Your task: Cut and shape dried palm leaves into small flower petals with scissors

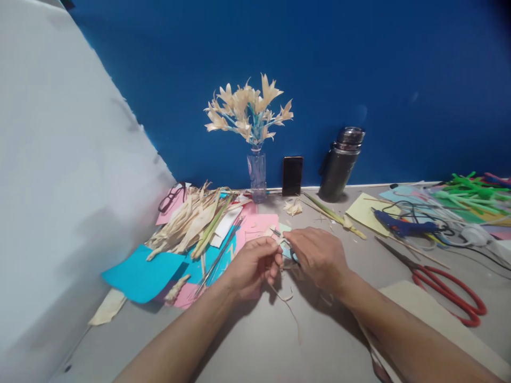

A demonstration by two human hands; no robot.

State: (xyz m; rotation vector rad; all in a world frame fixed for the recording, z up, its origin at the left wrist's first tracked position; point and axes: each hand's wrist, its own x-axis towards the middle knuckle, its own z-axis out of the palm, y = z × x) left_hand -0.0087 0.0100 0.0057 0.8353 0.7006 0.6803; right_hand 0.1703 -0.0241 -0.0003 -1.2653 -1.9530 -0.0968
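Both my hands meet over the middle of the table. Between the pinched fingertips of my left hand (259, 260) is a small pale strip of dried husk (268, 232), partly hidden. My right hand (319, 255) is closed around small scissors; a metal tip (275, 231) and a dark blue handle loop (294, 257) show past the fingers. The scissors' tip lies close to the strip. Below my left hand a thin pale fibre (293, 314) trails onto the table.
Dried husks (195, 218) lie over coloured paper (143, 274) at left. Behind stand a bottle with husk flowers (257, 175), a phone (293, 175) and a dark flask (341, 165). Red-handled scissors (447, 292), a blue glue gun (407, 224) and green pipe cleaners (475, 191) lie right.
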